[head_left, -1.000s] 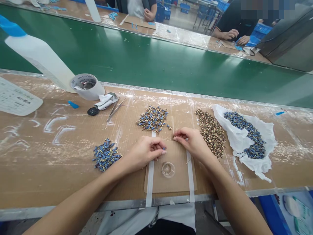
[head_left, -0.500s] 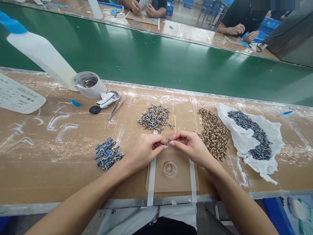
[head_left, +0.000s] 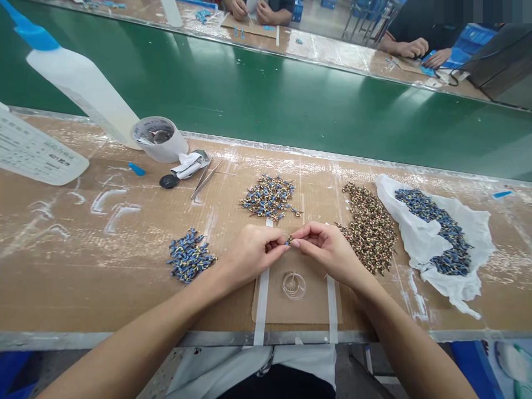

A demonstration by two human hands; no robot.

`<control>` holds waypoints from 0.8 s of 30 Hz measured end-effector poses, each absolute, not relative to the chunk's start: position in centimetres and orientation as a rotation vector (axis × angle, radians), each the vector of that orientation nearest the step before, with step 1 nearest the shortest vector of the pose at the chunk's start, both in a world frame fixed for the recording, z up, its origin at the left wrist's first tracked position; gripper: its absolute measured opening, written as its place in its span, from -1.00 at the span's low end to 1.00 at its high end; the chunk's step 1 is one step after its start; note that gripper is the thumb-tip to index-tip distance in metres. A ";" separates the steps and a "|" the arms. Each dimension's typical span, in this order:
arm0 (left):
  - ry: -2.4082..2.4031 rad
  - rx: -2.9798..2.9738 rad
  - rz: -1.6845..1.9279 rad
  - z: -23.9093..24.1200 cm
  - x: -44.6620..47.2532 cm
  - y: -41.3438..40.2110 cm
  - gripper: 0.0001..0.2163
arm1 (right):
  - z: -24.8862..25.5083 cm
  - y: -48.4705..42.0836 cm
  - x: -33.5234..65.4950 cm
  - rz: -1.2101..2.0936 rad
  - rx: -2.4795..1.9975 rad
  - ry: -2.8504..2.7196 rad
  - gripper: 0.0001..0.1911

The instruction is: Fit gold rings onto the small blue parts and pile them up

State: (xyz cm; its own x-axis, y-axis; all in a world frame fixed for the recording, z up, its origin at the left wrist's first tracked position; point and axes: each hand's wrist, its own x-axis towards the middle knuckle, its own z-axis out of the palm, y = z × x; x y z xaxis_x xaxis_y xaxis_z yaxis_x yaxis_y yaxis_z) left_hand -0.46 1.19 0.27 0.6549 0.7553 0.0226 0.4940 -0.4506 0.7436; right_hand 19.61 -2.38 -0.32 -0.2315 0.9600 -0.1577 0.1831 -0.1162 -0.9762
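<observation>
My left hand (head_left: 260,249) pinches a tiny blue piece (head_left: 287,242) between thumb and forefinger. Fingertip to fingertip with it, my right hand (head_left: 326,246) pinches a tiny brass-coloured piece (head_left: 291,239); the two pieces meet, though their exact fit is too small to make out. Just below the hands stands a small clear round dish (head_left: 293,286) with a thin stick in it. Beyond them lies a pile of mixed blue and brass pieces (head_left: 269,197). A pile of blue and yellow pieces (head_left: 190,256) is left of my left hand, and a brass-and-dark pile (head_left: 369,230) is beside my right.
Blue pieces (head_left: 451,238) rest on crumpled white paper (head_left: 477,227) at right. Tweezers (head_left: 205,180), a black cap (head_left: 169,181), a tape roll (head_left: 177,147) and white bottles (head_left: 89,91) stand at left. Past the green belt (head_left: 266,94), other people's hands (head_left: 415,49) work.
The blue and brass pieces, slightly apart before, now touch as my fingertips have come together. The whole view has shifted a little, so things appear further right.
</observation>
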 end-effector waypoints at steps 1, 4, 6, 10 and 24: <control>0.962 2.156 0.469 0.2 -0.5 1.2 -0.80 | -0.3 -2.4 19.6 1.407 -1.314 -1.459 -0.86; 0.931 2.233 0.501 0.0 -0.5 1.3 -0.81 | 0.0 -2.5 19.4 1.371 -1.315 -1.474 -0.88; 0.891 2.290 0.518 -0.1 -0.6 1.3 -0.80 | 0.1 -2.5 19.3 1.344 -1.309 -1.489 -0.89; 0.819 2.337 0.493 0.0 -0.7 1.5 -0.79 | 0.1 -2.6 19.3 1.320 -1.277 -1.584 -0.90; 0.677 2.107 0.375 0.6 -1.0 1.8 -0.82 | 0.4 -2.6 19.6 1.588 -1.141 -1.568 -0.81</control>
